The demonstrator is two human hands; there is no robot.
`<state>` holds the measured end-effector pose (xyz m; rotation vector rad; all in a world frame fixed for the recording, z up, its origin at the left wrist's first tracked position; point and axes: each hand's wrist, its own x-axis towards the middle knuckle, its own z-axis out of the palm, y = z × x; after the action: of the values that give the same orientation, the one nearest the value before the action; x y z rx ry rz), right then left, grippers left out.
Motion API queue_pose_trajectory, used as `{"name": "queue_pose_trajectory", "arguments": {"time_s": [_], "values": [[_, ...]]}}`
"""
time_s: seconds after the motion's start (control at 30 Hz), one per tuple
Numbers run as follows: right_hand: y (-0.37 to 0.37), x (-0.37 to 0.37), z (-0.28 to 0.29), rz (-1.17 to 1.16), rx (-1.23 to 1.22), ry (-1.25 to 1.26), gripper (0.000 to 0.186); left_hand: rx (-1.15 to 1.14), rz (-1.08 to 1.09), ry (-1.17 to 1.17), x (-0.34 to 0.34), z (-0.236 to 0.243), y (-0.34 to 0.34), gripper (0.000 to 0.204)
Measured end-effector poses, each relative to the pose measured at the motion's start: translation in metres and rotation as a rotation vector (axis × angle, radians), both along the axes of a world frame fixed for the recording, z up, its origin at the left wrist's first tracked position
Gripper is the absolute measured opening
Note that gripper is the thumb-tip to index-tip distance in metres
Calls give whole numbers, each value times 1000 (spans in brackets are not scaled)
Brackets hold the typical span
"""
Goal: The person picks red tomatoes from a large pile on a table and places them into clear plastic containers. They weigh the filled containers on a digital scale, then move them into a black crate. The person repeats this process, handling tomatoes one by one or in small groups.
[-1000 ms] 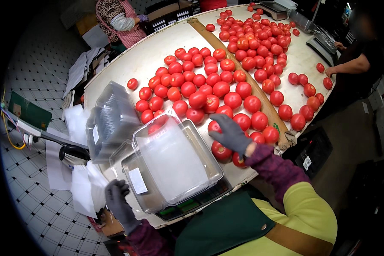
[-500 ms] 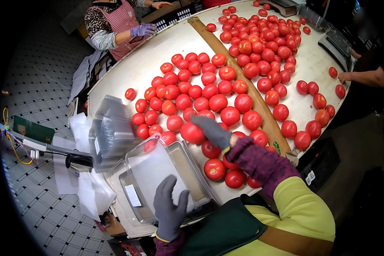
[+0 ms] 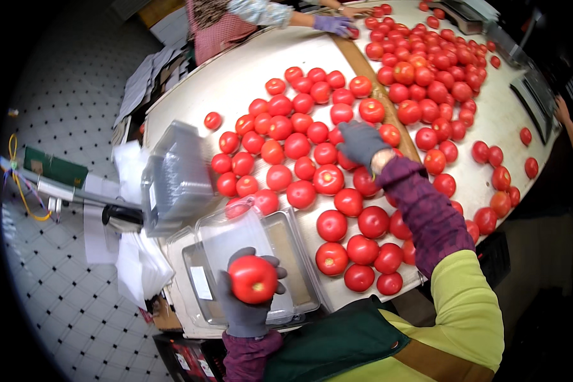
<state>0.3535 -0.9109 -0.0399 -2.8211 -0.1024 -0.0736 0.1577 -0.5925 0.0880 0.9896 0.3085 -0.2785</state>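
Observation:
A large red tomato (image 3: 253,280) rests in my left hand (image 3: 245,315), whose gray-gloved fingers wrap round it from beneath and the sides. That hand is above an opened clear plastic clamshell box (image 3: 307,274) at the table's near edge. My right hand (image 3: 364,145), also gray-gloved, reaches into the spread of tomatoes (image 3: 297,146). Its fingers curl down over a tomato (image 3: 347,160) near the wooden divider; the fingertips are partly hidden. More big tomatoes (image 3: 363,249) lie between the box and my right forearm.
Left of the tomatoes stands a stack of clear boxes (image 3: 178,181). A wooden strip (image 3: 388,105) divides the table from a denser tomato pile (image 3: 436,76). Across the table a co-worker's purple-gloved hand (image 3: 334,24) touches a tomato. A scale (image 3: 531,105) stands at the far right.
The tomato formerly in my right hand appears to be in my left, which has closed round one. My right hand has moved up and right. The co-worker's gloved hand has reached to the divider.

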Motion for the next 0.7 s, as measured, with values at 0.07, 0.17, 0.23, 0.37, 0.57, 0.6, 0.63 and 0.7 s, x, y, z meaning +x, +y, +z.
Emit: {"name": "queue_pose_trajectory", "arguments": {"time_s": [0.07,0.17,0.23,0.37,0.57,0.6,0.63,0.7], "values": [[3,30,-6,-67,-223,189,58,-310,83,140,6,-7,19,59],[7,46,-8,-45,-148,261,71,-257,209,220,12,-2,18,56],[-1,50,-1,-53,-40,285,74,-340,200,224,11,-9,24,54],[7,44,3,-157,52,302,70,-337,273,272,3,-9,33,55],[-11,-10,-8,-148,1756,285,48,-259,281,135,-20,-3,52,62],[8,-39,19,-184,2004,398,48,-226,297,81,-28,-3,57,63],[11,-58,22,-225,2087,441,50,-162,292,45,-35,-2,61,66],[40,-98,38,-212,2149,527,56,-113,274,-79,-51,-2,69,68]]}}
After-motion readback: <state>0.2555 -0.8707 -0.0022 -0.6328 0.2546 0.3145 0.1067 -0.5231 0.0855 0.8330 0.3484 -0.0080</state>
